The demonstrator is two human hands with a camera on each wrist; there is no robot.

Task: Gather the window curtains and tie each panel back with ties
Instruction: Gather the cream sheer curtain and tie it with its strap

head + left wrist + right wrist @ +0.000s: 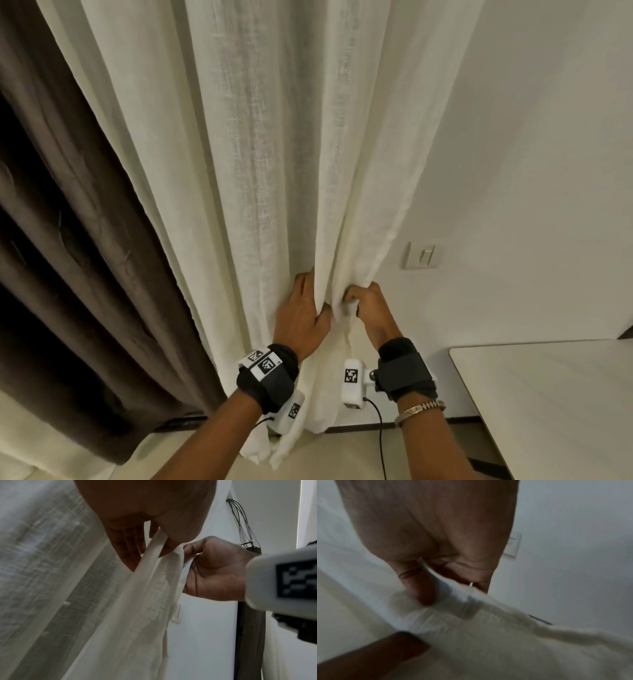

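A cream sheer curtain (260,171) hangs in long folds down the middle of the head view. My left hand (303,308) grips a fold of it, fingers behind the cloth and thumb in front. Just to its right, my right hand (363,301) pinches the curtain's edge fold. In the left wrist view my left hand (137,545) holds the sheer curtain (150,588) between thumb and fingers, and my right hand (214,568) grips the hem. The right wrist view is blurred; my right hand (436,574) clasps the sheer curtain (471,615). No tie is in view.
A dark brown curtain (68,257) hangs to the left of the sheer one. A wall switch (423,256) sits on the white wall right of my hands. A white table (548,394) stands at lower right. Cables (240,520) run down the wall.
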